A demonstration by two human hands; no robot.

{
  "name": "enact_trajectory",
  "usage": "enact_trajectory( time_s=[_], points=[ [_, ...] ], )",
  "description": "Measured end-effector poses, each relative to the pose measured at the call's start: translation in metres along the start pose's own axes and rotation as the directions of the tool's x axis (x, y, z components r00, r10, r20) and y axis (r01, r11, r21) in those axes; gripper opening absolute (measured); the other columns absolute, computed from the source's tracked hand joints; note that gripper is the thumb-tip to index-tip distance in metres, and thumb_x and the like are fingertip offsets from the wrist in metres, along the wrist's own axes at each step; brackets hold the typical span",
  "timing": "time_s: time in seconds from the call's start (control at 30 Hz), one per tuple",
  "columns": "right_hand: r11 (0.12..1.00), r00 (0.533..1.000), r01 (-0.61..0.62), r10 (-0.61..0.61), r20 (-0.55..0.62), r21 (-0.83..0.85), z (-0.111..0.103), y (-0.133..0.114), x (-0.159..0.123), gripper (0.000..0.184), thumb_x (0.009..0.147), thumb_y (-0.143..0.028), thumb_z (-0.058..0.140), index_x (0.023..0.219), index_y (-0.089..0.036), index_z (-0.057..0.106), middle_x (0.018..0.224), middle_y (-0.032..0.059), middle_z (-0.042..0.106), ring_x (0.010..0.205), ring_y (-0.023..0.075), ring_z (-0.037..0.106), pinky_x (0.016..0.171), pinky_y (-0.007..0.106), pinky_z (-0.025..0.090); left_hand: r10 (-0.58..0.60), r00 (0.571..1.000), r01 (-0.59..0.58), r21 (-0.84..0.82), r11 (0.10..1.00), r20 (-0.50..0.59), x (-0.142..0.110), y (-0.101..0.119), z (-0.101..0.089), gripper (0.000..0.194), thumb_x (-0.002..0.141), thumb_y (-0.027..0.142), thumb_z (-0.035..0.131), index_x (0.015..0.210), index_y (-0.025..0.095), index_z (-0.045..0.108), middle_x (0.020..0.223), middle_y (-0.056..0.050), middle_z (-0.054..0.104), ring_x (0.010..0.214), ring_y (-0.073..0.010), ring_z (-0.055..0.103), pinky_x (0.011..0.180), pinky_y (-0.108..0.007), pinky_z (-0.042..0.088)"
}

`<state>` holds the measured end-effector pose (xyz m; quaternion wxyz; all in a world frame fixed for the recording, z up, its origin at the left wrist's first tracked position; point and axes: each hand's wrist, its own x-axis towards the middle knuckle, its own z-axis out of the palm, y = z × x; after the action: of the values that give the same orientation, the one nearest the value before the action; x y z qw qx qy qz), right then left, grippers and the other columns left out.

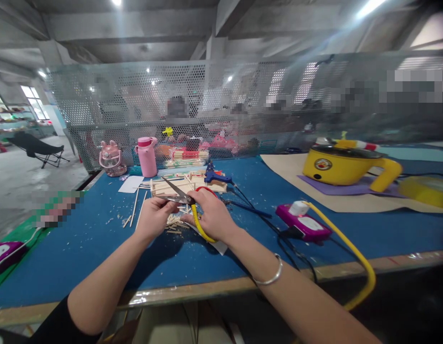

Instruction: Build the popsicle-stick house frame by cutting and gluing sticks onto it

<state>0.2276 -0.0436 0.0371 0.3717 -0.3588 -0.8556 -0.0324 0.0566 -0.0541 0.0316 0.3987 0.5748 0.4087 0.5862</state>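
My right hand (214, 216) grips a pair of scissors (180, 192) by its red and yellow handles, the blades parted and pointing left. Just below the blades, my left hand (155, 215) is closed in a pinch; whatever it holds is too small to make out. Behind the blades lies a pale wooden stick frame (171, 185). Short cut wooden pieces (175, 223) are heaped between my hands. Longer thin sticks (135, 208) lie left of my left hand. Beyond my right hand rests a blue glue gun (218, 178).
A pink thermos (147, 160) and a pink bottle (113, 160) stand at the back left. A purple power strip (304, 224) with cables sits right of my right hand. Farther right is a yellow electric pot (338, 165). A perforated metal screen (135, 95) closes the table's back.
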Motion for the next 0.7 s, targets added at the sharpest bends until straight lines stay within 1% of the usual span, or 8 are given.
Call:
enact_trajectory(
  time_s=[0.2,0.3,0.4,0.47,0.57,0.63,0.7],
  points=[
    [0.999,1.0,-0.003,0.003,-0.004,-0.034,-0.002,-0.001,-0.001,0.052,0.075,-0.058,0.051,0.106,-0.016,0.054,0.088,0.0096,0.055,0.082,0.0218,0.052,0.072,0.032,0.043,0.005,1.0,-0.005,-0.004,1.0,0.005,-0.002,0.001,0.0,0.02,0.065,0.032,0.067,0.073,0.014,0.072,0.067,-0.004,0.07,0.058,-0.0136,0.06,0.057,-0.025,0.05],
    [0.999,0.999,-0.039,0.039,0.013,-0.003,-0.002,-0.001,-0.002,0.049,0.077,-0.056,0.051,0.107,-0.016,0.055,0.089,0.0096,0.058,0.082,0.0212,0.055,0.07,0.03,0.043,0.037,0.999,-0.037,-0.011,0.999,0.019,-0.004,0.004,0.002,0.019,0.064,0.03,0.067,0.072,0.014,0.072,0.067,-0.003,0.069,0.058,-0.0129,0.059,0.057,-0.024,0.05],
    [0.995,0.996,-0.073,0.07,0.048,0.068,-0.001,-0.001,-0.002,0.043,0.079,-0.052,0.051,0.105,-0.018,0.057,0.091,0.0085,0.062,0.083,0.02,0.057,0.071,0.029,0.043,0.078,0.997,-0.078,0.003,0.997,0.023,-0.003,0.005,0.003,0.016,0.064,0.028,0.067,0.072,0.015,0.072,0.065,-0.002,0.068,0.057,-0.0114,0.057,0.057,-0.023,0.049],
    [0.988,0.994,-0.099,0.092,0.06,0.119,0.001,-0.001,-0.001,0.042,0.078,-0.051,0.053,0.103,-0.018,0.057,0.091,0.0076,0.063,0.082,0.0193,0.058,0.071,0.029,0.043,0.1,0.995,-0.1,0.007,0.995,0.001,0.0,0.002,0.003,0.015,0.065,0.027,0.067,0.073,0.015,0.071,0.065,-0.001,0.067,0.058,-0.0109,0.056,0.058,-0.022,0.049],
    [0.978,0.991,-0.131,0.127,0.036,0.163,0.004,0.001,-0.001,0.044,0.075,-0.05,0.057,0.105,-0.018,0.055,0.095,0.0073,0.063,0.083,0.0194,0.058,0.071,0.029,0.044,0.125,0.99,-0.125,0.008,0.992,-0.068,0.003,-0.003,0.0,0.018,0.065,0.029,0.067,0.076,0.015,0.07,0.072,-0.002,0.067,0.062,-0.011,0.057,0.061,-0.023,0.048],
    [0.977,0.991,-0.136,0.135,0.022,0.162,0.003,0.003,-0.001,0.048,0.074,-0.051,0.058,0.109,-0.019,0.052,0.101,0.0082,0.061,0.088,0.0207,0.057,0.075,0.031,0.044,0.135,0.985,-0.134,0.018,0.991,-0.11,0.005,-0.005,-0.002,0.019,0.064,0.03,0.068,0.077,0.015,0.07,0.076,-0.003,0.068,0.064,-0.0112,0.057,0.062,-0.023,0.048],
    [0.981,0.991,-0.136,0.133,0.027,0.138,0.002,0.004,-0.001,0.052,0.072,-0.052,0.059,0.111,-0.018,0.051,0.105,0.0096,0.059,0.093,0.0224,0.056,0.078,0.033,0.044,0.147,0.983,-0.143,0.037,0.989,-0.113,0.006,-0.006,-0.003,0.019,0.064,0.03,0.069,0.075,0.015,0.069,0.075,-0.003,0.067,0.064,-0.0117,0.058,0.063,-0.024,0.048]
  ],
)
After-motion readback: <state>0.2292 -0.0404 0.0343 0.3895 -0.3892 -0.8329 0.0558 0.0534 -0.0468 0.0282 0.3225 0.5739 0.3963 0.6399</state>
